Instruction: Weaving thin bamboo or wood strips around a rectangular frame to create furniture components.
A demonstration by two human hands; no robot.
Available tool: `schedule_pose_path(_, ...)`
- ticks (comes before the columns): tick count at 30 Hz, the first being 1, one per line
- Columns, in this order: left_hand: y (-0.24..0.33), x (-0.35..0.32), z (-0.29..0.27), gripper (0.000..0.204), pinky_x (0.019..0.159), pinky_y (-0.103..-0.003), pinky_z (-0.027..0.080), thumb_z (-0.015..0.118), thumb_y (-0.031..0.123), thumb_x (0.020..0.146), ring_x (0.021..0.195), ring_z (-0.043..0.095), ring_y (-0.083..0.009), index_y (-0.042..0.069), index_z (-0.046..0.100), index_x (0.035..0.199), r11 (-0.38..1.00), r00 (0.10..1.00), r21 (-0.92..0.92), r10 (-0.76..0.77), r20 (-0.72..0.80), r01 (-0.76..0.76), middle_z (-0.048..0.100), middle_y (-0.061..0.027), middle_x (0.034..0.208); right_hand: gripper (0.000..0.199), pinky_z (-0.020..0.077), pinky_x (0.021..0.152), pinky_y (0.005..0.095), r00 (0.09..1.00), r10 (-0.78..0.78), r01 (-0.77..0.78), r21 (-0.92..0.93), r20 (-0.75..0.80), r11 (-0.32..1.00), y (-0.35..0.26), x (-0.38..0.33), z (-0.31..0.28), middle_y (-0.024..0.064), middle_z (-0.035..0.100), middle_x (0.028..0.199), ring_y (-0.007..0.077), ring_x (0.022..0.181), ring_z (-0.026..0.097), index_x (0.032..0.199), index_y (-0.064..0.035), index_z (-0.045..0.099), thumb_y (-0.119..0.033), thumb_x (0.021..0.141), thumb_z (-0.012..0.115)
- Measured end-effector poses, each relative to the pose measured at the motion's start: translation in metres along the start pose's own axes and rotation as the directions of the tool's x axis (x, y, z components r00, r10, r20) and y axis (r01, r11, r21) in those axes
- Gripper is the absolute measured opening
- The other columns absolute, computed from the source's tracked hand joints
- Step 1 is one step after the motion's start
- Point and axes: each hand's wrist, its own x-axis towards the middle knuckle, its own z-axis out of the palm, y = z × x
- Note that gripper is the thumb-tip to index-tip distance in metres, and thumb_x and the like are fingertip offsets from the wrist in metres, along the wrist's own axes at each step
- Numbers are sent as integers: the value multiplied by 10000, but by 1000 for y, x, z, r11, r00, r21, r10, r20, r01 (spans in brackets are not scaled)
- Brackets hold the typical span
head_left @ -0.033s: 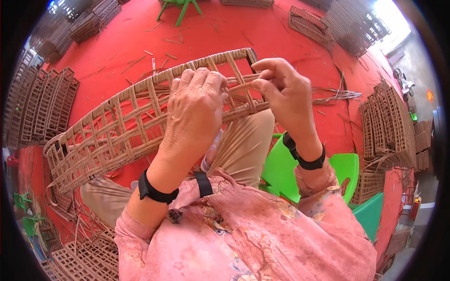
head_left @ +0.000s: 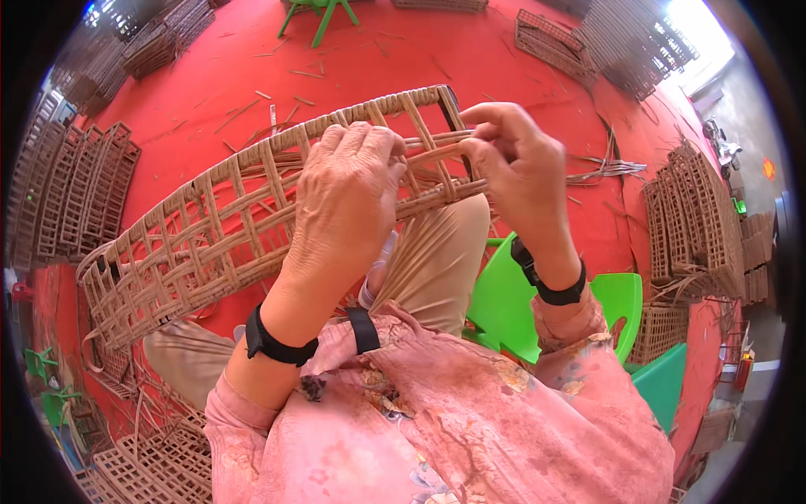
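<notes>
A long woven cane lattice panel (head_left: 193,244) lies across my lap, running from the lower left up to the upper middle. My left hand (head_left: 348,193) lies on top of it near its right end, with the fingers curled over the upper rim. My right hand (head_left: 516,164) is at the panel's right end and pinches a thin cane strip (head_left: 432,155) that runs between the two hands. Both wrists carry black bands.
I sit on a green plastic chair (head_left: 512,302) over a red floor (head_left: 504,59) strewn with cane scraps. Stacks of woven panels stand at the left (head_left: 75,193) and right (head_left: 697,218). Loose strips (head_left: 604,168) lie by my right hand. A green stool (head_left: 323,13) stands far ahead.
</notes>
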Motion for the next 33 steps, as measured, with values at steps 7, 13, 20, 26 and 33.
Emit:
schedule_pose_path(7,16,17,17,197,778,-357,526,612,145,999,853,676,-256,24,672,1141,944,997,-322,-66,31,72,685,-110,1021,293,435,558,185,975,37,-20,80,-220,997,4,0,-59,-14,663,848,12,671,562,1185,-29,658,54,906,690)
schedule_pose_path(13,16,26,24,173,697,-254,497,633,143,1013,767,601,-66,16,688,1115,659,923,-647,-263,281,385,667,2,840,293,482,623,194,976,97,14,501,-195,865,10,3,-38,11,679,891,28,752,606,1223,-28,637,-4,934,687)
schedule_pose_path(20,20,20,16,152,566,-193,438,699,152,977,653,555,-19,11,717,1031,530,886,-728,-396,243,436,644,28,779,470,561,741,396,998,14,-30,-273,-57,962,31,-7,4,170,701,968,306,837,705,1261,-26,592,-116,829,752)
schedule_pose_path(26,27,22,8,148,543,-229,400,699,135,958,599,496,-21,0,728,1014,780,894,-437,-399,204,448,612,25,672,452,580,683,374,990,-104,58,-400,-96,915,38,-5,12,127,721,926,266,750,721,1282,-44,596,-80,847,710)
schedule_pose_path(33,21,21,14,170,558,-262,426,671,139,965,600,508,-37,-1,725,1042,826,912,-398,-312,267,399,633,-13,680,483,571,722,443,991,-115,86,-338,-66,937,35,-8,9,178,697,993,342,845,710,1323,-21,516,-42,856,640)
